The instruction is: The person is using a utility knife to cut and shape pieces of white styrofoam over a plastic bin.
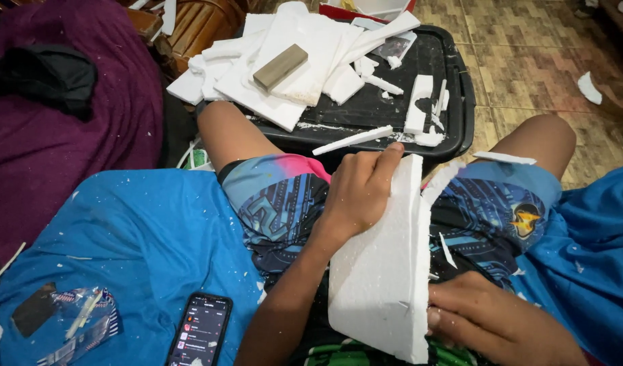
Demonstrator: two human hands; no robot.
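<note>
A thick white foam slab [382, 271] lies tilted across my lap, over patterned blue shorts. My left hand [357, 193] grips its upper left edge, fingers curled over the top. My right hand [497, 322] presses against the slab's lower right edge, fingers curled at the foam. A thin foam strip [441, 181] sticks up just right of the slab's top. Whether my right hand holds any tool is hidden.
A black plastic tray [453, 88] in front of my knees carries several white foam offcuts and a grey-brown block [279, 66]. A phone [199, 330] and a clear wrapper [81, 322] lie on the blue cloth at left. Purple fabric [47, 135] is piled at far left. Foam scraps dot the tiled floor.
</note>
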